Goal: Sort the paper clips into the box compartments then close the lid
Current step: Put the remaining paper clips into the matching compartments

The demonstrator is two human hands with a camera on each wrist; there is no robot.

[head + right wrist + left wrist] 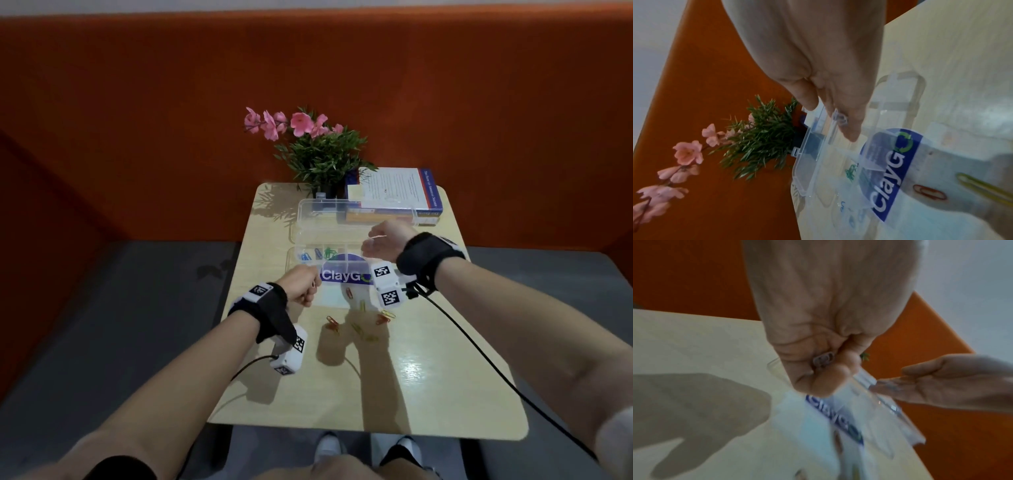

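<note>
Left hand (301, 285) fisted round paper clips (823, 359), right hand (385, 241) open

- My head view looks forward and down from above the tabletop (428, 370), taking in both forearms, with the clear box (329, 236) at 12 o'clock.
- My left wrist view sits very close behind the left hand (818, 331), blurred, facing along it toward the box (875, 410).
- My right wrist view hangs close over the right hand (818, 65), facing the box (818, 146).
- All three share the box and the ClayGo label (344, 274).
</note>
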